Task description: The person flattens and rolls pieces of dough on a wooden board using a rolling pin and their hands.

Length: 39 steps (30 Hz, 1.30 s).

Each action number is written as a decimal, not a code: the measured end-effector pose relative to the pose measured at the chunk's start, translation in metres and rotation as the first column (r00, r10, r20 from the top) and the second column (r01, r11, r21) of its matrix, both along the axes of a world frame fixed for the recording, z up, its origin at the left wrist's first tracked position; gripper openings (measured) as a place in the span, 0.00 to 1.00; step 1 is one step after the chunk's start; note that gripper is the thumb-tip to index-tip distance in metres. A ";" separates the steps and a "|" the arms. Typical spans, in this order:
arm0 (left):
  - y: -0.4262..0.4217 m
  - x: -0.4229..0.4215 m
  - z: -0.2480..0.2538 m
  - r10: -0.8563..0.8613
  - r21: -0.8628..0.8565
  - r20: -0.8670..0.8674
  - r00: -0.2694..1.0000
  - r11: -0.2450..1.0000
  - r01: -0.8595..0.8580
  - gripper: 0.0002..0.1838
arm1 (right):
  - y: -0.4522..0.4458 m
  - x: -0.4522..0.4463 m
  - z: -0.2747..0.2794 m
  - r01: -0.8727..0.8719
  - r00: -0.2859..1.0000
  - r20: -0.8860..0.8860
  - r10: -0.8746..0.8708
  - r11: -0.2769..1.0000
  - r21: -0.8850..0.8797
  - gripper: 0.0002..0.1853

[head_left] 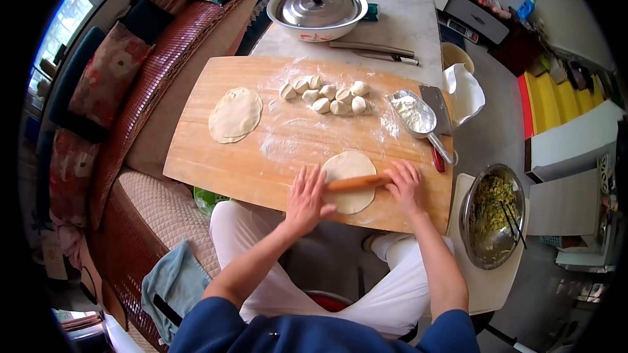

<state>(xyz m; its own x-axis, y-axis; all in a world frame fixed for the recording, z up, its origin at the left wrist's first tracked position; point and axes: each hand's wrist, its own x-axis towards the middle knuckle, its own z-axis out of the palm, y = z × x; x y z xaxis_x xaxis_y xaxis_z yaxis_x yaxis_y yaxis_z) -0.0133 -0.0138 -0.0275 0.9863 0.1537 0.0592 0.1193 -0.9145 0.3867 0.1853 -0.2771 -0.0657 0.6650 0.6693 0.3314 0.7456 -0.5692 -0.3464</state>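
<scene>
A wooden rolling pin [356, 183] lies across a thin round dough wrapper [351, 205] near the board's front edge. Over the pin's left end rests my left hand [306, 197], fingers extended forward. My right hand [404, 186] is on the opposite end, with its fingers bent over the tip. Both ends of the pin are partly hidden by my hands. To the left, a small stack of rolled wrappers [235, 115] lies flat. Several dough pieces [340, 96] sit in a floury cluster behind the pin.
A metal scoop of flour [413, 115] and a cleaver [436, 110] lie at the right of the wooden board [196, 150]. A bowl of chopped filling [492, 216] with chopsticks stands farther right. Behind are a lidded basin [317, 10] and knives [373, 49].
</scene>
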 end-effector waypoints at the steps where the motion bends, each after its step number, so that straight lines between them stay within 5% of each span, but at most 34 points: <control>1: -0.003 -0.011 -0.001 -0.025 0.010 -0.011 1.000 1.000 0.025 0.52 | 0.005 -0.006 0.020 -0.011 0.999 0.039 0.012 1.000 -0.023 0.19; 5: 0.039 0.066 -0.013 0.212 0.003 0.102 0.972 0.977 -0.214 0.46 | 0.046 0.029 0.021 -0.007 0.997 0.077 0.015 0.995 -0.100 0.19; 8: 0.063 0.112 -0.017 0.309 -0.057 0.114 0.944 0.951 -0.304 0.44 | 0.058 0.049 0.014 0.073 0.995 -0.063 -0.078 0.994 -0.075 0.18; 15: -0.010 -0.001 0.010 0.024 0.004 0.014 1.000 1.000 -0.024 0.49 | -0.005 -0.015 0.003 -0.080 0.997 -0.011 0.080 0.997 -0.018 0.18; 19: 0.019 0.035 -0.013 0.173 0.065 0.051 0.984 0.982 -0.176 0.47 | 0.043 0.011 0.038 -0.063 0.997 0.046 0.069 0.991 -0.121 0.19; 24: 0.062 0.119 -0.017 0.320 -0.022 0.168 0.932 0.947 -0.321 0.46 | 0.047 0.060 -0.006 0.013 1.000 -0.017 -0.014 0.998 -0.067 0.18; 30: -0.005 0.023 0.001 0.072 -0.030 0.029 0.997 0.997 -0.071 0.49 | -0.010 -0.022 0.015 -0.052 0.999 0.004 0.053 0.996 -0.077 0.25; 33: -0.008 0.027 0.008 0.178 0.104 0.047 0.983 0.978 -0.182 0.48 | -0.015 -0.039 0.039 -0.048 0.994 -0.108 0.035 0.991 -0.122 0.25; 35: -0.016 0.042 0.008 0.315 0.018 0.130 0.940 0.947 -0.320 0.47 | -0.014 -0.035 0.051 0.001 0.990 -0.139 -0.019 0.992 -0.127 0.25; 39: -0.059 0.073 -0.006 0.362 -0.046 0.135 0.922 0.932 -0.359 0.48 | -0.039 -0.020 0.025 0.212 0.970 -0.166 -0.179 0.955 0.208 0.22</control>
